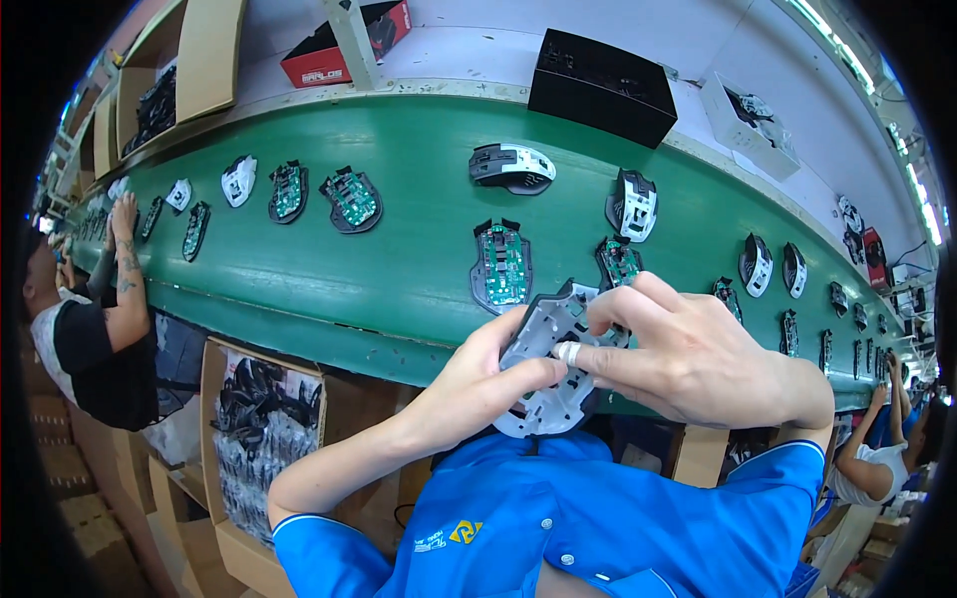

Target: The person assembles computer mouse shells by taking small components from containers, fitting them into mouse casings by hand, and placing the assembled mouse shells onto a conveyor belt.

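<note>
Near the front edge of the green belt I hold up a grey-white computer mouse shell (543,411), its ribbed inner side toward me. My left hand (488,371) grips its left side, thumb across the inside. My right hand (688,349) reaches over the shell from the right, fingers bent together against its inner face. A white band wraps one of those fingers. Whatever may be between the right fingertips is too small or hidden to make out. Just beyond my hands, a mouse base with a green circuit board (501,264) lies on the belt, beside another such base (620,259).
On the green belt (419,264) lie several mouse bases and white-and-black mouse tops (511,167). A black box (601,90) and a red box (344,50) stand on the shelf behind. A carton of dark bagged parts (264,439) sits below left. People work at both sides.
</note>
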{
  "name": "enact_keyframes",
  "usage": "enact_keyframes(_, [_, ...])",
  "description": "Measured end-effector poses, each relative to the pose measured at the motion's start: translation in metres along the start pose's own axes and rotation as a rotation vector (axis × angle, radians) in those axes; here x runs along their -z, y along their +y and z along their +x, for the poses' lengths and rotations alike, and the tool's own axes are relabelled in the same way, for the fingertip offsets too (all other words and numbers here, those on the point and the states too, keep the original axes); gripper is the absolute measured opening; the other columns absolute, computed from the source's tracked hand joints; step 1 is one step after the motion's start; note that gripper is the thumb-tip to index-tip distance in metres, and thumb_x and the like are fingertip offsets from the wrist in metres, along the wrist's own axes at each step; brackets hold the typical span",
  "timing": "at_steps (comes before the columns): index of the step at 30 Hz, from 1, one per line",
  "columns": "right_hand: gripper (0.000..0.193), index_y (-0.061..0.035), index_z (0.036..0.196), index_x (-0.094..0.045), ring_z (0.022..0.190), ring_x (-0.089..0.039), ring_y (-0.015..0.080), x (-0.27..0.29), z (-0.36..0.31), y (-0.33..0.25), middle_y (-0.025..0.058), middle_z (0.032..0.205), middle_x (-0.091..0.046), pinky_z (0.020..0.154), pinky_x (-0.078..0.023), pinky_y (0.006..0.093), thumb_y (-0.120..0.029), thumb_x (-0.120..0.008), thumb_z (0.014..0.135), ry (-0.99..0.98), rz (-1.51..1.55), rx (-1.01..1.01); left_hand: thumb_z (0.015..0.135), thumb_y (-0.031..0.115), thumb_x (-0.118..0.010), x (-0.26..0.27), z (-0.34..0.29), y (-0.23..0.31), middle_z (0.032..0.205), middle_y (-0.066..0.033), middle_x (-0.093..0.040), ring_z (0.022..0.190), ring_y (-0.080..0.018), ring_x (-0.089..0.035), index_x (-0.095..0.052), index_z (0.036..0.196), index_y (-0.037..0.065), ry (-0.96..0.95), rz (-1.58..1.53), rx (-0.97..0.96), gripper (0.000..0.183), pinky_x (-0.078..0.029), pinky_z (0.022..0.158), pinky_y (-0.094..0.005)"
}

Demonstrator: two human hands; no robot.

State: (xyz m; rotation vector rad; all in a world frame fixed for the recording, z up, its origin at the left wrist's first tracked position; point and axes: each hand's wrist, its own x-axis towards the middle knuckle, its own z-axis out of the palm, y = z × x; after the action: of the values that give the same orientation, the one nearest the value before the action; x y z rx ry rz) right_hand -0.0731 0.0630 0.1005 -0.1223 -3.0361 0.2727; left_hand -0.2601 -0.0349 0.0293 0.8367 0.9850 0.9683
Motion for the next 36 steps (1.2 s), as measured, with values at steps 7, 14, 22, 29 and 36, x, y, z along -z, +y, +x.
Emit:
enact_keyframes(7, [0.077,-0.0076,0.132,-0.044,0.081,-0.054,0.0212,-0.009,-0.001,-0.004,0.0126,0.104,-0.049,0.057,-0.048,0.0284,-0.018,-0.080,0.065,0.351,0.189,-0.314,0.087,0.009,-0.057,-0.003,-0.002,0.009,0.094,-0.0040,-0.058,0.087,-0.0075,-0.053,-0.052,0.112,-0.001,0.135,0.071,-0.154,0.027,-0.044,0.076,-0.0245])
enact_keyframes(14, [0.065,-0.0050,0.127,-0.045,0.076,-0.057,0.0202,-0.025,0.012,-0.003,0.0100,0.090,-0.053,0.055,-0.048,0.0275,-0.009,-0.074,0.069,0.379,0.416,-0.334,0.084,0.001,-0.057,-0.004,0.003,-0.002,0.094,-0.0066,-0.052,0.087,-0.0099,-0.053,-0.053,0.107,-0.002,0.277,0.268,-0.492,0.024,-0.043,0.075,-0.0240])
enact_keyframes(22, [0.063,-0.0037,0.124,-0.046,0.069,-0.058,0.0228,-0.029,0.020,-0.009,0.0108,0.085,-0.053,0.057,-0.049,0.0321,-0.008,-0.074,0.067,0.420,0.353,-0.341,0.072,0.003,-0.064,0.009,0.009,0.000,0.083,-0.0082,-0.053,0.074,-0.0153,-0.055,-0.057,0.089,-0.001,0.350,0.432,-0.543,0.018,-0.044,0.064,-0.0262])
enact_keyframes(29, [0.094,-0.0031,0.144,-0.013,0.112,-0.052,0.0241,-0.049,0.021,-0.015,0.0150,0.130,-0.045,0.062,-0.051,0.0259,-0.011,-0.071,0.070,0.325,0.576,-0.545,0.078,0.005,-0.061,0.012,0.012,0.005,0.083,-0.0057,-0.059,0.071,-0.0075,-0.055,-0.052,0.096,-0.001,0.422,0.256,-0.473,0.021,-0.046,0.061,-0.0246])
enact_keyframes(36, [0.088,0.0083,0.141,-0.010,0.084,-0.058,0.0295,-0.072,0.035,-0.022,0.0257,0.112,-0.051,0.072,-0.050,0.0358,-0.007,-0.064,0.072,0.513,0.529,-0.490,0.077,0.004,-0.064,0.020,0.017,0.003,0.081,-0.0045,-0.058,0.070,-0.0061,-0.054,-0.052,0.093,0.000,0.426,0.259,-0.464,0.021,-0.046,0.060,-0.0239])
